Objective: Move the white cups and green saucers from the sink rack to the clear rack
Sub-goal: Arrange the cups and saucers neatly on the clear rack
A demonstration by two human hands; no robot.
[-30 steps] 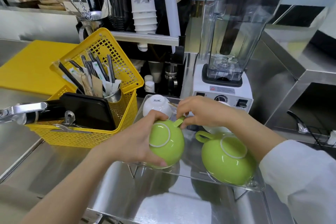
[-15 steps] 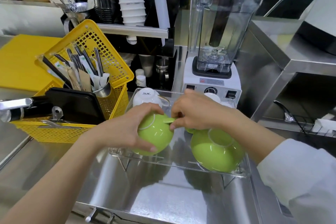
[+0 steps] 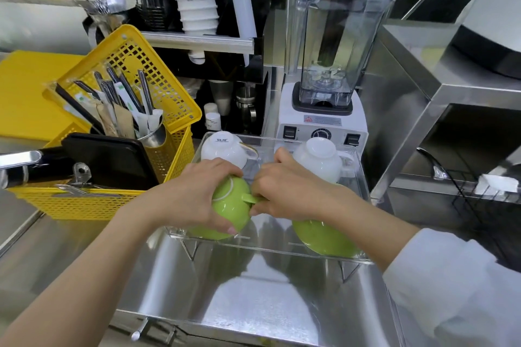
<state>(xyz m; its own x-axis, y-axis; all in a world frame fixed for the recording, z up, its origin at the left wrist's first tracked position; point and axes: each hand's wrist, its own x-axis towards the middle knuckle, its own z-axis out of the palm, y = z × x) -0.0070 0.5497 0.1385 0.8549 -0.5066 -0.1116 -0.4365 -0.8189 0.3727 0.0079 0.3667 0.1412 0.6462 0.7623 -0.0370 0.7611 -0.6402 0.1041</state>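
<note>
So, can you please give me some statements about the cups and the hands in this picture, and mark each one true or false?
1. Both hands are on the same green cup. True: the left hand wraps its body and the right hand pinches its handle.
2. The two white cups stand upright. False: the left white cup and the right white cup are upside down.
3. The blender jar is full of liquid. False: it looks empty.
4. A second green cup lies in the clear rack on the right. True.
5. The yellow basket holds cutlery. True.
</note>
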